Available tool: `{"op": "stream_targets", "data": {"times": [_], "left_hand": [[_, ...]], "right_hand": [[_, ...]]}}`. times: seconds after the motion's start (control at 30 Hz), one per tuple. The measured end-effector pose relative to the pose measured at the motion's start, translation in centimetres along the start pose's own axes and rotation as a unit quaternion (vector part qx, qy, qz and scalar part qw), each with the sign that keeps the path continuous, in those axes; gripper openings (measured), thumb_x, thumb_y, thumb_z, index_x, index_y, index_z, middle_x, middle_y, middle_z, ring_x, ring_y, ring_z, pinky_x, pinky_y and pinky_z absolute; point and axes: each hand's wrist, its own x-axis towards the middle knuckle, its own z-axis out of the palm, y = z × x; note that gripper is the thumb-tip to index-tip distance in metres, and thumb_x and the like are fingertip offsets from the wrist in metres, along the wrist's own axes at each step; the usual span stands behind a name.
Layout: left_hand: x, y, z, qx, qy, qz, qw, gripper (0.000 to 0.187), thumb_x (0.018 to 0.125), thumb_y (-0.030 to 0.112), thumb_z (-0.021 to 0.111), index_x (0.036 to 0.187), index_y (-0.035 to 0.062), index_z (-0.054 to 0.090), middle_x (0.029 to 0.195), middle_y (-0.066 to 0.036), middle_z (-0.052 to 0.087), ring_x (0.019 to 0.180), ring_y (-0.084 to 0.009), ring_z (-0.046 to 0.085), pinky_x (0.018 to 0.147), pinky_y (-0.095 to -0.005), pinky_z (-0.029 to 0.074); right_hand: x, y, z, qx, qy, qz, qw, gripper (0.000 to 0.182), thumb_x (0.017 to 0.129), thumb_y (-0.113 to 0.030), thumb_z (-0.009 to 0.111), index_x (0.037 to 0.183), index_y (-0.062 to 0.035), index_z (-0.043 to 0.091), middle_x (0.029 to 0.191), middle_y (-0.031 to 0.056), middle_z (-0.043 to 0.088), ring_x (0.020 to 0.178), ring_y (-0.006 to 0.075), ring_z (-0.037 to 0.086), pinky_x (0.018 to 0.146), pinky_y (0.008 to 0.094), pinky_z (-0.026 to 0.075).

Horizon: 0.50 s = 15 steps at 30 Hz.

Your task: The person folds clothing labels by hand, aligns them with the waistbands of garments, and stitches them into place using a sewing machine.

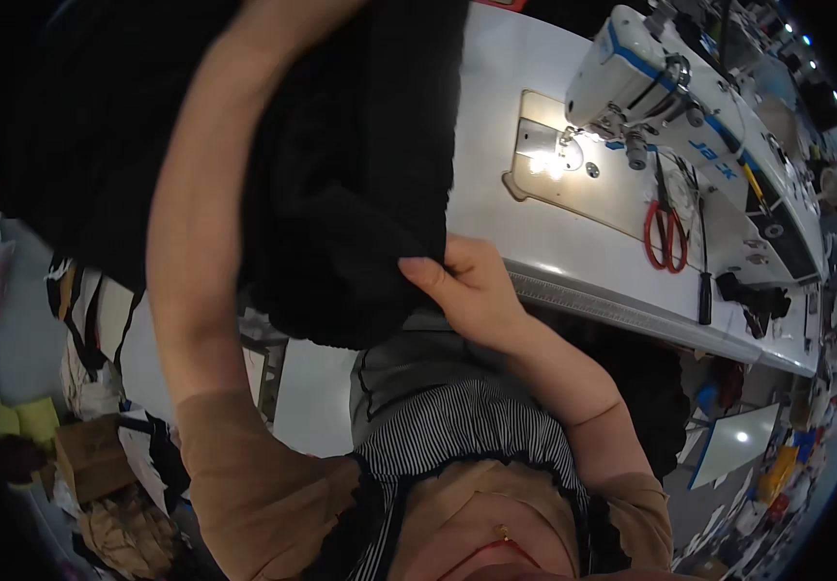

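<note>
A large piece of black cloth (pixel 341 194) hangs in front of me and spreads over the left of the view. My right hand (pixel 477 290) grips its lower right edge, thumb on top and fingers behind the cloth. My left forearm (pixel 205 194) reaches up across the cloth. The left hand itself lies beyond the top edge of the view, so its grip is hidden. To the right of the cloth stands a white sewing machine (pixel 622 73), its lamp lighting the needle plate (pixel 540 145).
Red-handled scissors (pixel 666 237) and a black-handled screwdriver (pixel 705 290) lie on the white machine table (pixel 573 237). A ruler strip (pixel 593 302) runs along its front edge. A dark scrap (pixel 756 300) lies at the right. Brown paper bags (pixel 99 460) stand at lower left.
</note>
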Motion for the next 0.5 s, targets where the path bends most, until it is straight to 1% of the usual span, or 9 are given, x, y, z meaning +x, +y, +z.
{"op": "stream_targets", "data": {"times": [0.07,0.1,0.17,0.2,0.27,0.3,0.4,0.43,0.5], "left_hand": [[0.7,1.2,6.5,-0.126,-0.068,0.13,0.981,0.008,0.081,0.013,0.054,0.085,0.0094,0.061,0.071,-0.003,0.059,0.067,-0.0157,0.057,0.066,-0.0298,0.043],[-1.7,3.1,10.5,-0.125,-0.15,0.128,0.972,0.01,0.08,0.013,0.055,0.088,0.0104,0.061,0.075,-0.002,0.059,0.074,-0.0169,0.057,0.077,-0.033,0.039],[-5.8,7.1,16.6,-0.257,-0.248,0.084,0.93,0.013,0.079,0.013,0.056,0.091,0.0093,0.061,0.077,-0.006,0.06,0.074,-0.0207,0.058,0.075,-0.0324,0.042],[-5.3,8.3,17.1,-0.272,-0.245,0.092,0.926,0.013,0.079,0.013,0.056,0.091,0.0093,0.061,0.077,-0.006,0.06,0.074,-0.0207,0.058,0.075,-0.0324,0.042],[-4.6,9.9,17.9,-0.451,-0.306,-0.087,0.834,0.014,0.079,0.013,0.057,0.089,0.0056,0.061,0.081,-0.01,0.061,0.076,-0.0247,0.058,0.071,-0.032,0.043],[-4.5,10.4,18.7,-0.449,-0.273,-0.043,0.85,0.019,0.076,0.019,0.06,0.085,0.0021,0.059,0.079,-0.013,0.061,0.073,-0.0301,0.058,0.063,-0.0353,0.044],[-3.8,10.3,18.2,-0.436,-0.261,-0.107,0.855,0.02,0.075,0.019,0.06,0.081,0.0007,0.059,0.078,-0.015,0.06,0.071,-0.0306,0.057,0.064,-0.0356,0.044],[-4.6,9.4,19.1,-0.406,-0.211,-0.08,0.886,0.021,0.075,0.02,0.06,0.081,0.0,0.059,0.075,-0.016,0.059,0.069,-0.0316,0.056,0.062,-0.0371,0.044],[-4.4,7.3,18.1,-0.345,-0.335,-0.092,0.872,0.021,0.075,0.021,0.059,0.082,0.0009,0.058,0.072,-0.014,0.059,0.071,-0.0308,0.056,0.063,-0.0373,0.043]], "right_hand": [[-2.2,1.6,-2.1,-0.326,0.027,-0.147,0.934,0.013,0.076,-0.011,0.061,0.071,-0.0012,0.054,0.062,0.0077,0.052,0.06,0.0201,0.05,0.052,0.0291,0.041],[-3.5,2.3,-3.0,-0.33,0.048,-0.138,0.933,0.013,0.076,-0.011,0.061,0.071,-0.0012,0.054,0.062,0.0077,0.052,0.06,0.0201,0.05,0.052,0.0291,0.041],[-5.5,2.9,-4.9,-0.508,0.042,-0.052,0.859,0.008,0.073,-0.007,0.062,0.075,-0.0011,0.057,0.07,0.0106,0.057,0.073,0.0281,0.054,0.065,0.0316,0.045],[-5.6,2.5,-5.8,-0.512,0.054,-0.04,0.856,0.008,0.073,-0.007,0.062,0.075,-0.0011,0.057,0.07,0.0106,0.057,0.073,0.0281,0.054,0.065,0.0316,0.045],[-4.6,1.5,-7.9,-0.501,0.222,-0.114,0.829,0.011,0.069,-0.007,0.064,0.077,-0.0027,0.057,0.08,0.0108,0.059,0.081,0.027,0.054,0.067,0.0328,0.046],[-3.8,1.6,-8.9,-0.531,0.225,-0.123,0.808,0.02,0.071,-0.011,0.063,0.089,-0.0038,0.058,0.098,0.0095,0.058,0.092,0.0252,0.053,0.078,0.034,0.043],[-1.7,4.0,-10.4,-0.641,0.223,-0.103,0.727,0.034,0.072,-0.017,0.063,0.103,-0.0056,0.056,0.114,0.0065,0.054,0.099,0.0244,0.05,0.088,0.0397,0.036],[-1.7,4.1,-10.6,-0.64,0.226,-0.103,0.727,0.034,0.072,-0.017,0.063,0.103,-0.0056,0.056,0.114,0.0065,0.054,0.099,0.0244,0.05,0.088,0.0397,0.036],[-2.2,4.1,-10.6,-0.666,0.196,-0.058,0.717,0.041,0.072,-0.022,0.062,0.11,-0.0069,0.054,0.12,0.0033,0.051,0.105,0.023,0.047,0.092,0.0469,0.028]]}}
